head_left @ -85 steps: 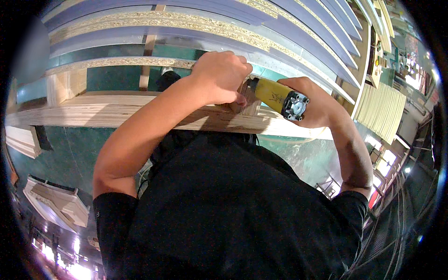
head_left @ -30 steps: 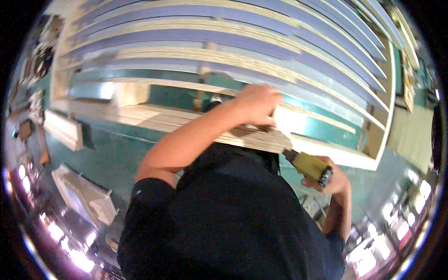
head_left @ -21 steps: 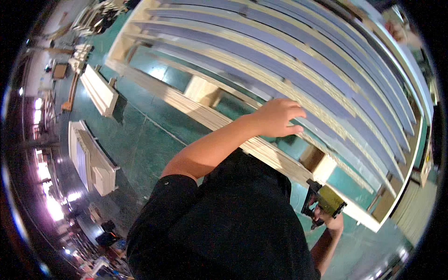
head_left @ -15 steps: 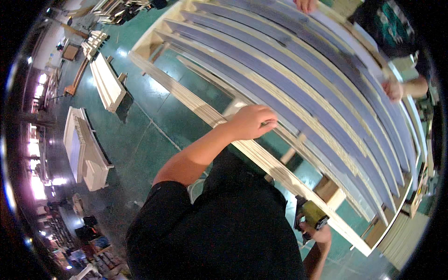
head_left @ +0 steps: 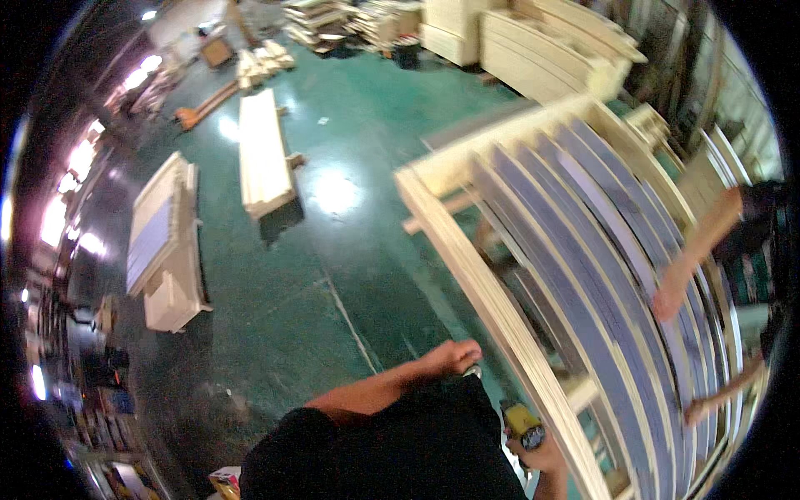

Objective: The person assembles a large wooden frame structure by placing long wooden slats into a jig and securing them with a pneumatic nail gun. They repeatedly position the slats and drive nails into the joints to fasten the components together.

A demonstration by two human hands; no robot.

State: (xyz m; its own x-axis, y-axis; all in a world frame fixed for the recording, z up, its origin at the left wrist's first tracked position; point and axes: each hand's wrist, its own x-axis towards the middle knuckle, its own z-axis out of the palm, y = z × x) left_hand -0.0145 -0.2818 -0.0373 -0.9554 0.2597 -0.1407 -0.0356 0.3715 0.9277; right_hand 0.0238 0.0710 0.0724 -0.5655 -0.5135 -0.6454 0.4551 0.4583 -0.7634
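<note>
My left hand (head_left: 454, 357) is curled into a fist in front of my body, apart from the wooden frame; whatever it may hold is hidden. In my right hand (head_left: 543, 454) is a yellow-and-black power tool (head_left: 523, 423), low beside the frame's near rail. The large frame (head_left: 500, 292) is of pale timber, with long parallel slats (head_left: 575, 308) faced in grey-purple. Across it, a co-worker's hand (head_left: 667, 304) touches one slat, and the other hand (head_left: 693, 412) rests lower down along the slats.
Stacked pale boards (head_left: 262, 150) lie on the green floor (head_left: 333, 242) at the left. Farther left stands a pale wooden piece (head_left: 171, 233) with a grey-purple panel. Big wooden cabinets (head_left: 550, 58) and timber piles (head_left: 317, 25) line the far side.
My view has swung so the frame sits farther right. My left hand has come off the frame's near rail toward my body. The power tool stays in my right hand.
</note>
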